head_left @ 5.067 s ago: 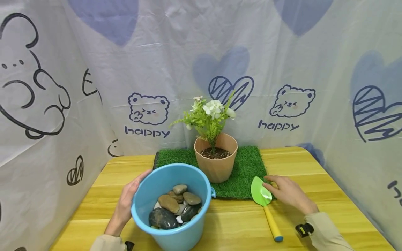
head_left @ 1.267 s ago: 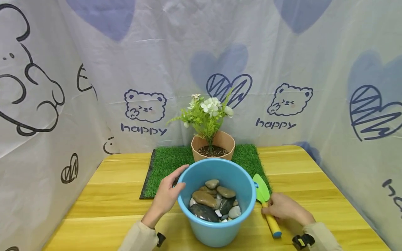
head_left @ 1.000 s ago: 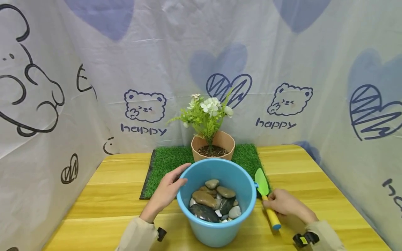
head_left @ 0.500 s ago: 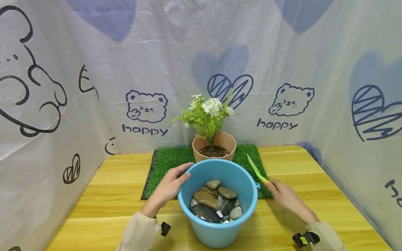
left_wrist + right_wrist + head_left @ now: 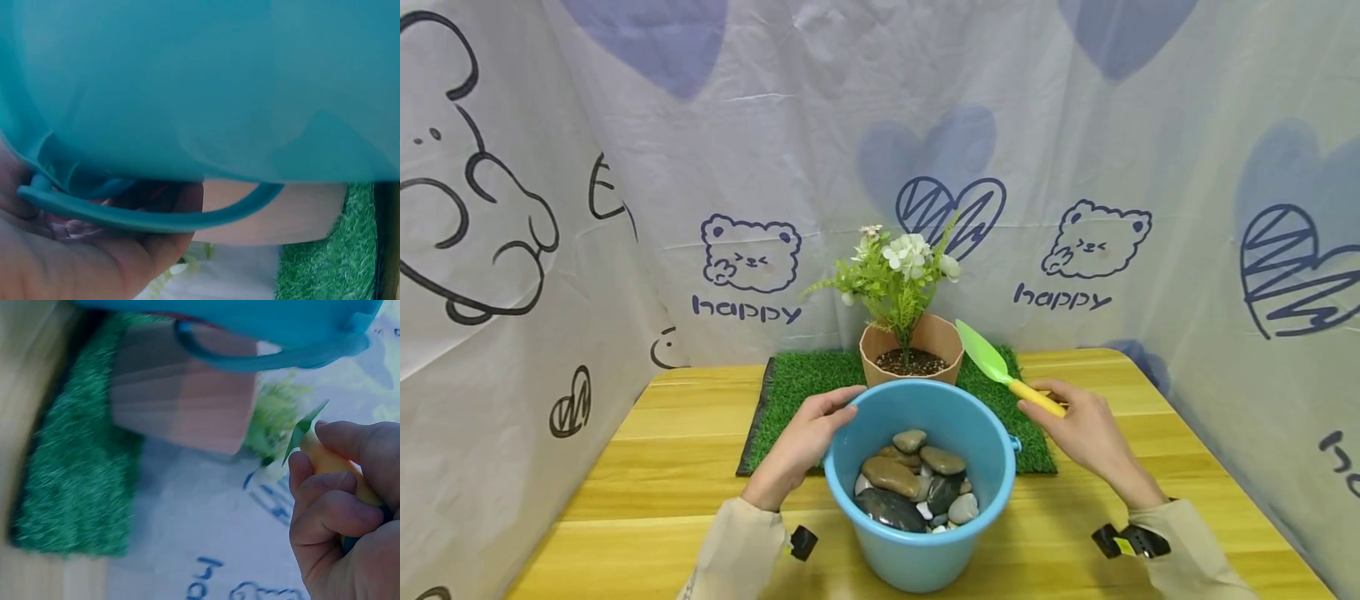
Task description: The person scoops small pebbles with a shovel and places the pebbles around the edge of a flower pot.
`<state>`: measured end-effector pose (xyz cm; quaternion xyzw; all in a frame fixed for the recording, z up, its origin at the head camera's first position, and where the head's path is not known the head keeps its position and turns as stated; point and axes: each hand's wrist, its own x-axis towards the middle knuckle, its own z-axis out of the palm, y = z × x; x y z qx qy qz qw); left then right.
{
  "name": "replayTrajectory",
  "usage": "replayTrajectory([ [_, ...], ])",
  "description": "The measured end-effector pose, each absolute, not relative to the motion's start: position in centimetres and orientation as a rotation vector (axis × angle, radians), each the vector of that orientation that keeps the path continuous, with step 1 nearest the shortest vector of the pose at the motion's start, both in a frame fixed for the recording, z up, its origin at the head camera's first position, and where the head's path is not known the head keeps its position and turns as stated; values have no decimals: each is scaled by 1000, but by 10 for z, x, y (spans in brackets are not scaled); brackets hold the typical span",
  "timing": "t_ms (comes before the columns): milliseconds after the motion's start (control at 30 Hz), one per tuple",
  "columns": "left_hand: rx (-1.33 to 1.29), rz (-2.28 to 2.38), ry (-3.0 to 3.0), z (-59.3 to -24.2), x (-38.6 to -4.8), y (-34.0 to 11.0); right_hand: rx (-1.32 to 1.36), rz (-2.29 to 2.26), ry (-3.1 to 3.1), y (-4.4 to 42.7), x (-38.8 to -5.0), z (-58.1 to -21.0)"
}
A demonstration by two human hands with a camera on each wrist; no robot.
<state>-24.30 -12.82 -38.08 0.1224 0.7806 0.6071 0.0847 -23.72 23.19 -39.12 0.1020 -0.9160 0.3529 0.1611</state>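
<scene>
We've got a yellow wood-grain table (image 5: 677,450) under both hands, with white sheeting (image 5: 820,150) ahead of them and out to either side. Prints on it: blue hearts, line-drawn bears, "happy" lettering. A green mat (image 5: 805,375) lies beyond the hands, with a pot (image 5: 942,337) standing on it.

Right hand (image 5: 1086,429): fingers curled round the handle of a trowel (image 5: 996,367), held up off the table. Blade points away from that hand, forward and left toward the pot. Tip is near the pot rim; we can't call contact.

Left hand (image 5: 805,437): fingers and thumb loosely spread, resting at the left side of the rim of a bucket (image 5: 917,562). Bucket sits upright on the table, between the hands. From the left wrist we see its bail (image 5: 150,220) pass in front of that hand's fingers.

Materials: bucket is smooth light-blue plastic, round, tapering down. Stones (image 5: 895,477) inside, right of the left hand: rounded, brown, grey, white, glossy black. Trowel: yellow handle, thin pointed light-green blade. Mat: short fake turf, dark edge on the left hand's side. Pot: peach, faceted rim, dark crumbly soil (image 5: 917,363), leafy plant (image 5: 895,283) with white blooms.
</scene>
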Motion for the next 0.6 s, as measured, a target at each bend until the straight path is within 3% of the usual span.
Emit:
replayTrajectory([
  [600,353,1870,2392,-391,-244,-123,488,998,-2630,212,-230,-357],
])
